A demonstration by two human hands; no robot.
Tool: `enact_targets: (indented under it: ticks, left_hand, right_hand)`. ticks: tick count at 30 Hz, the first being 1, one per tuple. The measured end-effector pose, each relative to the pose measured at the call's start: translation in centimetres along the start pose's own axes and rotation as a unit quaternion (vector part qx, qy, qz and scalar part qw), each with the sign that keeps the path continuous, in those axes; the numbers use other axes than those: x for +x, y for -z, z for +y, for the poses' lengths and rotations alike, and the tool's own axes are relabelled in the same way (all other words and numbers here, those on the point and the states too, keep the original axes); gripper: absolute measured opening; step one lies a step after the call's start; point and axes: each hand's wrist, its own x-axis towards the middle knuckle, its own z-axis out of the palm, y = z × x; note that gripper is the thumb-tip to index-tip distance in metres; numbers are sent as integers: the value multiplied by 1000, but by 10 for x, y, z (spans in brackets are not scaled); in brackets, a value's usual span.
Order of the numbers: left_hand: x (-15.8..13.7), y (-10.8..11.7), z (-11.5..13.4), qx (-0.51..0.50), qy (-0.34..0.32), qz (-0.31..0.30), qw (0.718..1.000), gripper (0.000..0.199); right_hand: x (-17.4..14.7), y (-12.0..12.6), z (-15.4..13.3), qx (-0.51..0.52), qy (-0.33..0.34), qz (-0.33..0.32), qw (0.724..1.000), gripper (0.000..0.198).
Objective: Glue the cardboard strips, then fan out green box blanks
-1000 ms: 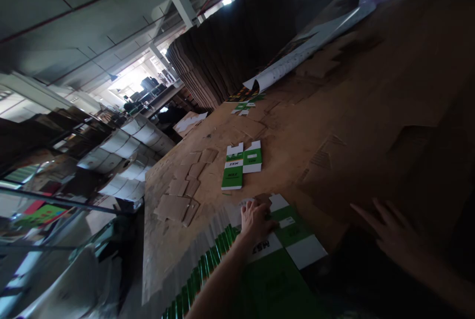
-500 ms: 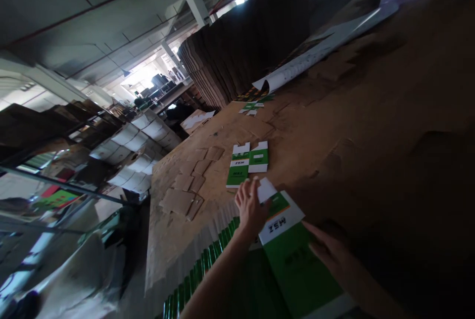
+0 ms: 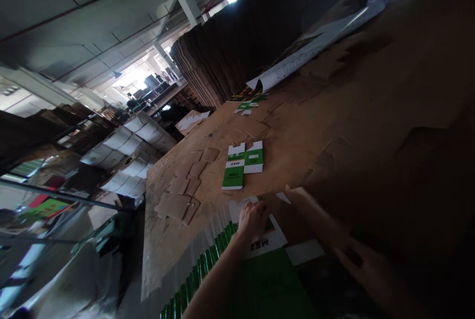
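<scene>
Two bare hands work at a flat green-and-white printed card carton point(image 3: 276, 277), near end of the scuffed brown worktop point(image 3: 285, 146), five o'clock from left hand point(image 3: 254, 220). Left: fingers curled over carton's far end, gripping or just pressing, can't tell. Right hand point(image 3: 343, 237), three o'clock: blurred, forefinger stretched toward ten, grasp unclear. Carton probably light, stiffish, weak at creases, maybe slippery; best taken by side edges. Versus half a second ago: right hand lay along an askew carton's right edge, now reaches farther; small green-and-white carton blank point(image 3: 233, 178), twelve o'clock, unmoved.
</scene>
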Motion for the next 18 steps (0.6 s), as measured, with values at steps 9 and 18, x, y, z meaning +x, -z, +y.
enact_targets:
  ticks: [9, 18]
  left_hand:
    - [-1, 3, 2, -5, 16, -31, 999, 31]
    - [-3, 5, 9, 45, -5, -54, 998, 34]
  right_hand:
    - [9, -57, 8, 16, 150, -159, 976, 50]
    - [8, -68, 28, -23, 188, -146, 971, 49]
